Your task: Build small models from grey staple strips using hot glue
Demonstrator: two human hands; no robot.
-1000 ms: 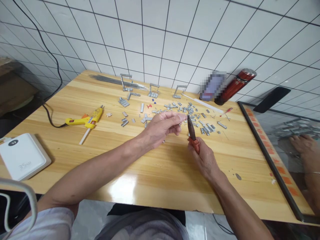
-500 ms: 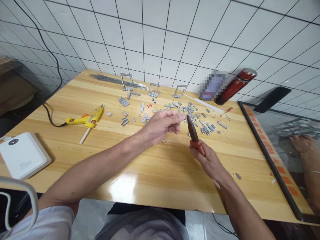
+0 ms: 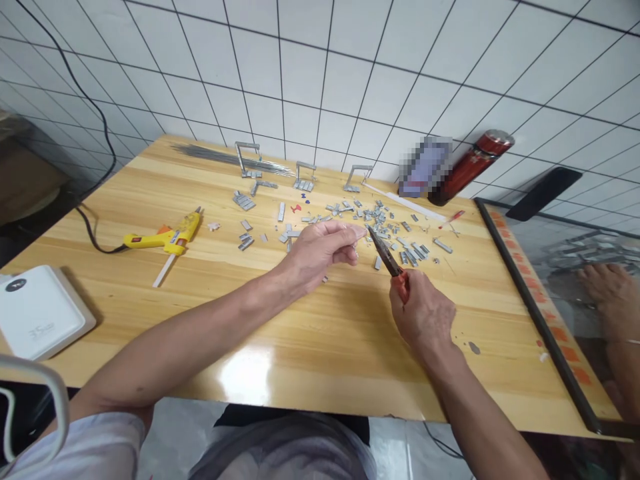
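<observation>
My left hand (image 3: pixel 325 253) is closed above the middle of the table, thumb and fingertips pinched together. What they pinch is too small to make out. My right hand (image 3: pixel 425 310) grips needle-nose pliers (image 3: pixel 385 252) by their red handles. The plier tips touch or nearly touch the left fingertips; I cannot tell which. Behind and right of the tips lie many small grey metal staple strips (image 3: pixel 413 252), scattered on the table. Three little frames built from such strips stand at the back, among them a left one (image 3: pixel 249 160) and a right one (image 3: pixel 357 179).
A yellow glue gun (image 3: pixel 165 240) and a white power bank (image 3: pixel 47 313) lie at left. Thin metal wires (image 3: pixel 220 159) rest along the back edge. A red thermos (image 3: pixel 473 167) leans at the wall. To the right are a black-framed glass panel (image 3: pixel 530 300) and a dark phone-like slab (image 3: pixel 545 193).
My right hand has turned so its back faces up and shifted slightly right, and the pliers slant more. My left hand keeps its pinch nearly in place. The view has shifted slightly.
</observation>
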